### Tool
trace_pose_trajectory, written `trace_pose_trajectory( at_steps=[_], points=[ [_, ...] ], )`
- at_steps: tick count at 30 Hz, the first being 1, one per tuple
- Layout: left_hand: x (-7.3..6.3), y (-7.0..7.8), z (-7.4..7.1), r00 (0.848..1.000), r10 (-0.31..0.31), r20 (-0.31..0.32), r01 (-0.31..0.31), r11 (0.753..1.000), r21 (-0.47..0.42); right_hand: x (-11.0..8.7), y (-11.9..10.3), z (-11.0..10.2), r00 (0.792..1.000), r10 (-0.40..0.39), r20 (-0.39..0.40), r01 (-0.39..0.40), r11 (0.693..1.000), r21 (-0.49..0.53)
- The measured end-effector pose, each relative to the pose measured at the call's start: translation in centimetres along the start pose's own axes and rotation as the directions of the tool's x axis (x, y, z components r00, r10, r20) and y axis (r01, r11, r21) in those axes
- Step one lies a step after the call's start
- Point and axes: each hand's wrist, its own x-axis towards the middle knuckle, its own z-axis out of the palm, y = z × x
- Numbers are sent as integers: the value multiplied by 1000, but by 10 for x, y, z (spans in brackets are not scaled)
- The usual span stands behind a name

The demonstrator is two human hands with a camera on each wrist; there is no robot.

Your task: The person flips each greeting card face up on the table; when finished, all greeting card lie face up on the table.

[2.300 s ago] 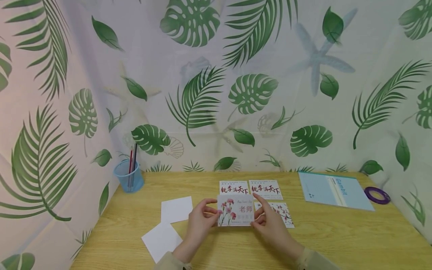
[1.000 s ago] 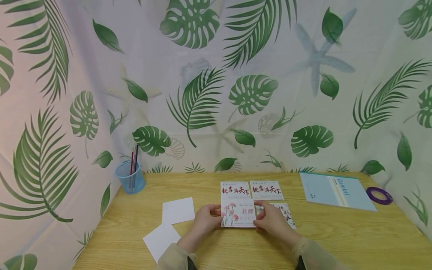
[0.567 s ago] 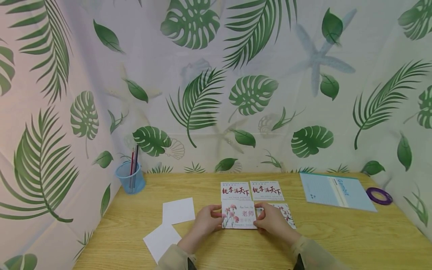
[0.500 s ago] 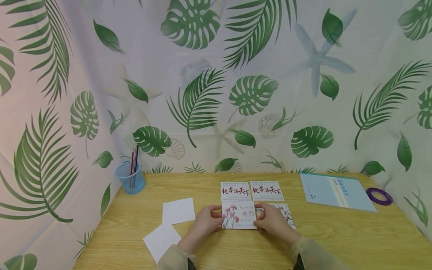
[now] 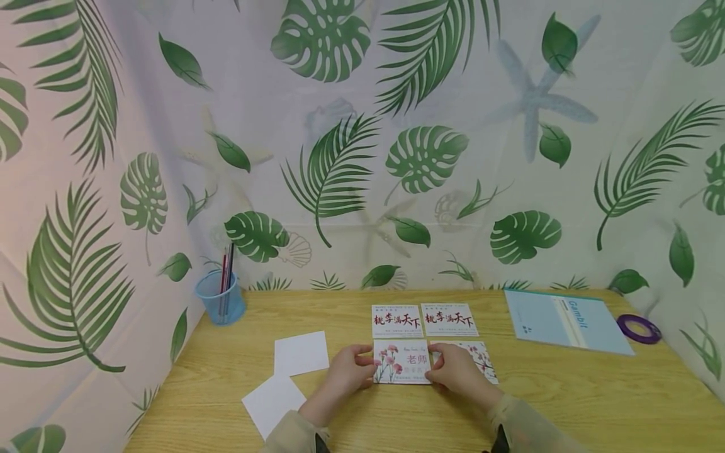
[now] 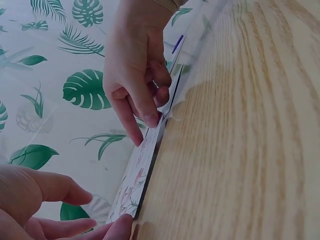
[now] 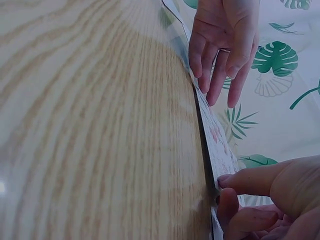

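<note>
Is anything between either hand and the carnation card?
Nothing visible: the left hand and the right hand are at opposite ends of the carnation card. The blossom card beside it is partly hidden by the right hand.

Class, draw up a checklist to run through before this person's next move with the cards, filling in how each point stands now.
1. Carnation card picture side up: ok.
2. Both hands clear of it: not ok; left hand and right hand are at its opposite edges.
3. Red-lettered cards side by side: ok.
4. Blossom-branch card fully visible: not ok; the right hand hides part.
5. White cards printed underneath: cannot tell; only blank faces show.
</note>
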Motion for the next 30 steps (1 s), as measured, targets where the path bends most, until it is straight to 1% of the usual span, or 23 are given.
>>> trace_pose_trajectory(
  at_steps=[6,15,17,22,25,30],
  points=[
    [-1,0,-1,1000,-5,-1,5,1000,-17,0,1,2,1000,-11,8,11,999,-32],
    [-5,1,-3,1000,16,19,-15,999,-39,-1,0,3,998,-60,-13,60,998,-18],
    [-5,0,-3,1000,16,15,-16,999,-43,-1,0,2,998,-57,-18,57,998,-13],
    [-6,0,-10,999,39,-17,-39,999,-3,-1,-3,-1,1000,-22,-18,23,999,33],
    [-6,2,-15,998,59,-33,-58,998,30,-1,-6,-5,1000,-16,-24,17,999,47],
    [-7,3,-23,995,91,-39,-90,995,36,1,-9,-6,999,-22,-44,24,999,48]
  ],
)
